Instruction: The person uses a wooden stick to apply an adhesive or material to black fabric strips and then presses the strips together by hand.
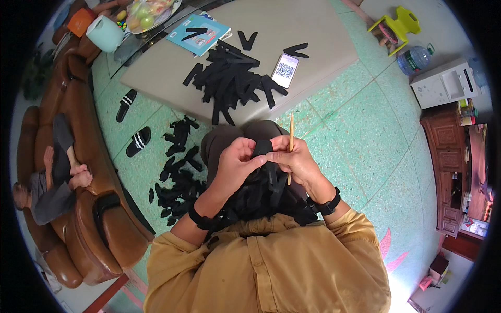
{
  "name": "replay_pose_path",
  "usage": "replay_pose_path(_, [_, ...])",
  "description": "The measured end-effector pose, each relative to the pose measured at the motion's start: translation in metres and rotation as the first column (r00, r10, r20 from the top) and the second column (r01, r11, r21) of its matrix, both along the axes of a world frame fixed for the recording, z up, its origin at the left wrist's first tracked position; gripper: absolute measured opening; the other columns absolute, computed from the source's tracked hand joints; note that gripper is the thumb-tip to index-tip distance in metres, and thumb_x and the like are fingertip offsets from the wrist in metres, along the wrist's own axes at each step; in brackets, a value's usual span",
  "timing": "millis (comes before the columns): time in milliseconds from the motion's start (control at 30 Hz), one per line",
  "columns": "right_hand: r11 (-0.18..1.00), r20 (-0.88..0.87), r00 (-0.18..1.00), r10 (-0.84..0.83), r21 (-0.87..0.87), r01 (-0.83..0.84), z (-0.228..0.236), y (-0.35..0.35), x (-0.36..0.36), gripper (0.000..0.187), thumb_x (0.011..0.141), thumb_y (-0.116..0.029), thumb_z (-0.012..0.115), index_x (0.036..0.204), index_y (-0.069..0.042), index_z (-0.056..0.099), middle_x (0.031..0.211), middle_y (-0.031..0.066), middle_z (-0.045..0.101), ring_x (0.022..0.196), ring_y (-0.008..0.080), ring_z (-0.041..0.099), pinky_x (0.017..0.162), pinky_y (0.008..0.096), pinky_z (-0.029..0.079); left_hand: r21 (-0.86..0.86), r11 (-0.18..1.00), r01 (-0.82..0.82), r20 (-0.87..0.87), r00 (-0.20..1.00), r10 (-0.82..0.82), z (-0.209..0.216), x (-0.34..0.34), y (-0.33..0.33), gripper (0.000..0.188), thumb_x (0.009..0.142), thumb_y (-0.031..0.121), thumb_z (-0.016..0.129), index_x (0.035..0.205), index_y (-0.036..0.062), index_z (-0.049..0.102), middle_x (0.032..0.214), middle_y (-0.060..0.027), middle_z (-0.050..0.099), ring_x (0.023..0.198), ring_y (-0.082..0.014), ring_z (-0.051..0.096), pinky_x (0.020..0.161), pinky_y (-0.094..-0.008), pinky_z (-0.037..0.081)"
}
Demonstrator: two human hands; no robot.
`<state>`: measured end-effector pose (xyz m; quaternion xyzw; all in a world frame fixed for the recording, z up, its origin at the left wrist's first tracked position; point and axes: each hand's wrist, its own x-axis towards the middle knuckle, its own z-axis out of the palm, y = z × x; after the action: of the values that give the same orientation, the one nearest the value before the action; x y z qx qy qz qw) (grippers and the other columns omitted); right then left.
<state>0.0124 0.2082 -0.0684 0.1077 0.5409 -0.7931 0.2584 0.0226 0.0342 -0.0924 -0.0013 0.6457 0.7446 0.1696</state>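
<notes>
There are two hands (239, 160), one stick (291, 126), two slippers (138, 141).

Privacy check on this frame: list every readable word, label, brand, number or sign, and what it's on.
No words or numbers to quote.
Phone: square code pattern on the screen; other marks too small to read.
Blue book: cover print too small to read.
Large water bottle: label blurred.
Held black strip: no text visible.
</notes>
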Motion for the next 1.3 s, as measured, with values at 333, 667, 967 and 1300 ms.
replay_pose_path(333, [0.997, 0.029, 0.999, -0.018, -0.072, 0.020, 0.003, 0.004, 0.002, 0.010, 0.078, 0.002, 0.064, 0.081, -0.004, 0.056, 0.068, -0.0006, 0.056, 0.047, 0.0031, 0.045, 0.038, 0.0178, 0.023, -0.142, 0.962, 0.231, 0.024, 0.973, -0.230, 0.005, -0.008, -0.007, 0.009, 0.083, 0.007, 0.060, 0.086, -0.0006, 0.059, 0.078, -0.0008, 0.061, 0.070, -0.0058, 0.055, 0.062, -0.0193, 0.043])
replay_pose_path(667, [0.973, -0.368, 0.915, 0.164, 0.212, -0.090, 0.000, -0.003, 0.004, 0.008, 0.083, 0.003, 0.058, 0.083, 0.003, 0.050, 0.069, 0.0081, 0.059, 0.065, 0.0151, 0.063, 0.060, 0.0254, 0.048, 0.415, 0.896, 0.159, 0.416, 0.843, -0.342, 0.009, -0.007, -0.010, 0.017, 0.085, 0.009, 0.045, 0.091, -0.0028, 0.056, 0.081, -0.0126, 0.059, 0.070, -0.0199, 0.057, 0.065, -0.0303, 0.046])
replay_pose_path(967, [0.990, -0.208, 0.969, 0.134, 0.076, -0.120, -0.002, 0.007, -0.001, 0.012, 0.080, 0.002, 0.064, 0.075, 0.000, 0.053, 0.070, 0.0060, 0.061, 0.063, 0.0143, 0.061, 0.058, 0.0250, 0.047, 0.392, 0.895, 0.213, 0.457, 0.799, -0.391, 0.016, -0.006, -0.011, 0.015, 0.086, 0.010, 0.047, 0.089, -0.0028, 0.055, 0.075, -0.0110, 0.059, 0.062, -0.0168, 0.055, 0.058, -0.0277, 0.046])
replay_pose_path(1300, [0.870, -0.379, 0.914, 0.145, 0.489, 0.064, 0.024, -0.007, 0.018, 0.029, 0.070, -0.006, 0.074, 0.066, 0.000, 0.045, 0.058, 0.0068, 0.049, 0.057, 0.0075, 0.047, 0.048, 0.0256, 0.037, 0.007, 0.893, 0.449, 0.267, 0.860, -0.435, 0.011, -0.005, -0.014, 0.008, 0.077, -0.004, 0.051, 0.080, -0.0023, 0.059, 0.080, -0.0092, 0.064, 0.076, -0.0134, 0.061, 0.066, -0.0249, 0.048])
